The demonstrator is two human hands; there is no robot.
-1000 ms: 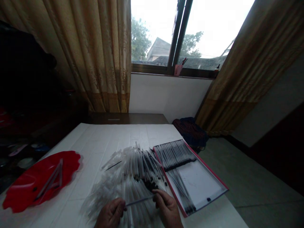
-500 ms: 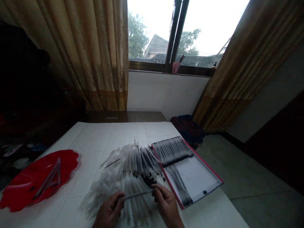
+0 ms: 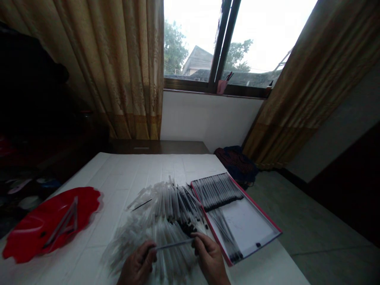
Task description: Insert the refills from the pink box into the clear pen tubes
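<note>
My left hand (image 3: 139, 262) pinches the left end of a slim translucent pen (image 3: 174, 244). The fingertips of my right hand (image 3: 207, 253) close on its other end, so the pen spans level between both hands. Beneath and around them spreads a heap of clear pen barrels (image 3: 130, 237). Behind the pen lie dark-filled tubes (image 3: 184, 202) and a pile of small black caps (image 3: 188, 228). To the right, a shallow pink-edged box (image 3: 246, 227) holds a packed row of black-capped pens (image 3: 218, 190) and a smaller bunch (image 3: 226, 233) near its front.
A red scalloped plate (image 3: 18, 237) at left carries a few clear tubes and a black bit. One thin dark stick (image 3: 141, 204) rests on the white table (image 3: 118, 170). Bundled dark cloth (image 3: 236, 162) lies past the far right corner, below the window.
The view has shifted slightly, so the scene sits a little lower and to the right. Both hands keep their hold on the pen with almost no other movement.
</note>
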